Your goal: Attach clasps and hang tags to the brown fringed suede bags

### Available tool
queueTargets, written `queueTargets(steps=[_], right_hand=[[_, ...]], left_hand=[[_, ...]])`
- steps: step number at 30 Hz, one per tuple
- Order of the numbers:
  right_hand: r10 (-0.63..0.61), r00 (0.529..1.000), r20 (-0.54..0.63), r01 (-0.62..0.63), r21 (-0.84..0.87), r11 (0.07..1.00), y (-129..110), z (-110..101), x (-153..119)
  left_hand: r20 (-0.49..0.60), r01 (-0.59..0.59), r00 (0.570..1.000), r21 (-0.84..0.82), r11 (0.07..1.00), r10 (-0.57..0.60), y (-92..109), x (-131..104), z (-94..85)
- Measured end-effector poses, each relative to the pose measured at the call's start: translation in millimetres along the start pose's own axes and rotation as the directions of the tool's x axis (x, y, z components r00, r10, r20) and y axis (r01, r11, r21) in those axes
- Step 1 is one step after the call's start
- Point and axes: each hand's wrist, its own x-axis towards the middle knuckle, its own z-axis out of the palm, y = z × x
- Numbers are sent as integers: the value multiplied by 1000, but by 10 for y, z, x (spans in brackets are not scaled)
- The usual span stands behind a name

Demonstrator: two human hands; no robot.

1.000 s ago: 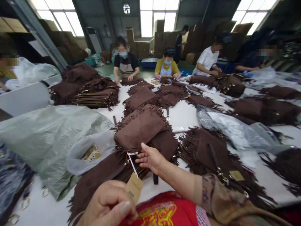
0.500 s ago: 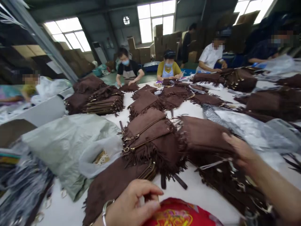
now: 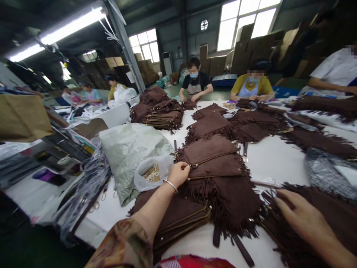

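Observation:
My left hand [image 3: 180, 175], a bangle at its wrist, reaches forward with thumb and fingers closed on the left edge of a dark brown fringed bag [image 3: 214, 158], at the ends of its brass zips. This bag tops a short stack in the middle of the table. To the right, my right hand [image 3: 302, 214] is over another brown fringed bag [image 3: 331, 208], fingers stretched and apart from the thumb, near the fringe. Nearer to me, below my left forearm, lie several stacked brown bags [image 3: 178, 216] with zips showing. Red patterned cloth [image 3: 195, 262] shows at the bottom edge.
A clear plastic bag of tags [image 3: 152, 173] and a pale green sack [image 3: 131, 149] stand to the left. Plastic-wrapped straps with metal clasps [image 3: 86, 190] hang near the table's left edge. Beyond are more brown bag piles [image 3: 158, 108] and several people at work.
My view has turned left. My left hand has moved from beside the red cloth to the middle bag's zip edge. My right hand has let go of the bag it held at the right.

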Motion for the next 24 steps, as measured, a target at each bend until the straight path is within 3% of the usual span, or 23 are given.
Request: queueTargets(steps=[3, 5, 8, 11, 16, 21, 24], right_hand=[[61, 973, 221, -111, 220, 969, -691, 556, 261], [115, 936, 332, -274, 483, 832, -1107, 871, 359], [239, 846, 477, -520, 634, 572, -1502, 1197, 468], [268, 806, 528, -589, 667, 456, -1637, 1369, 587], [309, 797, 519, -604, 682, 412, -1678, 1478, 742], [257, 756, 601, -654, 678, 337, -1784, 1476, 812], [190, 775, 603, -631, 726, 274, -1853, 1489, 701]], left_hand=[[23, -8, 1000, 160, 987, 4, 101, 162, 122], [44, -25, 999, 331, 943, 11, 151, 187, 169], [66, -126, 992, 507, 853, 107, 178, 150, 180], [78, -246, 964, 623, 743, 254, 189, 89, 156], [126, -374, 903, 698, 610, 410, 363, 6, 78], [98, -392, 891, 659, 642, 443, 600, -180, -37], [130, -450, 875, 575, 684, 466, 604, -450, -109]])
